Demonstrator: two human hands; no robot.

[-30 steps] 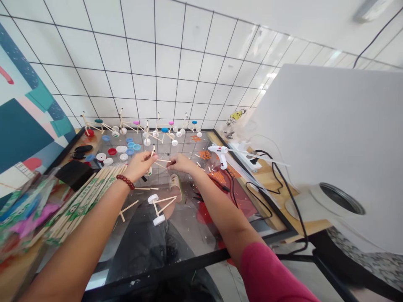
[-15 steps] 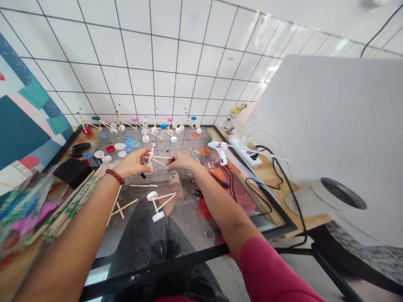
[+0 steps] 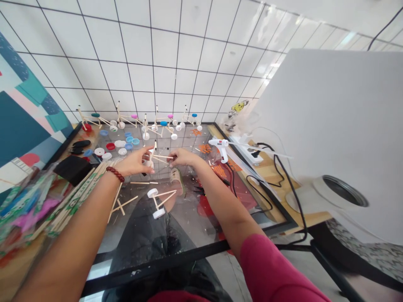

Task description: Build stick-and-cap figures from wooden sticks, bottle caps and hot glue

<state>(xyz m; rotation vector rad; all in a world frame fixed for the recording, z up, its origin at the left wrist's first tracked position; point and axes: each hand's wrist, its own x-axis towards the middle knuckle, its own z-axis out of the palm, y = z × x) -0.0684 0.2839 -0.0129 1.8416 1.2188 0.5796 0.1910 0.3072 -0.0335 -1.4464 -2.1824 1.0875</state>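
Above the glass table, my left hand [image 3: 138, 162] is closed around the wheel end of a small wooden-stick tricycle frame [image 3: 155, 152]. Its upright stick, with a dark tip, points up between the two hands. My right hand [image 3: 182, 158] pinches the far ends of the frame's two long sticks. Nearer to me lies a V-shaped stick piece [image 3: 164, 200] with two white bottle-cap wheels. Loose sticks [image 3: 121, 206] rest to its left. My fingers partly hide the cap at the front of the held frame.
Finished stick tricycles [image 3: 163, 124] with coloured seats line the wall side. Loose bottle caps [image 3: 110, 146] lie at left, beside bundled chopsticks [image 3: 74, 197] and a black block [image 3: 73, 170]. At right are a white glue gun [image 3: 220, 147], its cable, and a power strip [image 3: 248, 153].
Both hands stay at nearly the same place, still holding the frame. The view has shifted slightly; the things on the table have not visibly moved.
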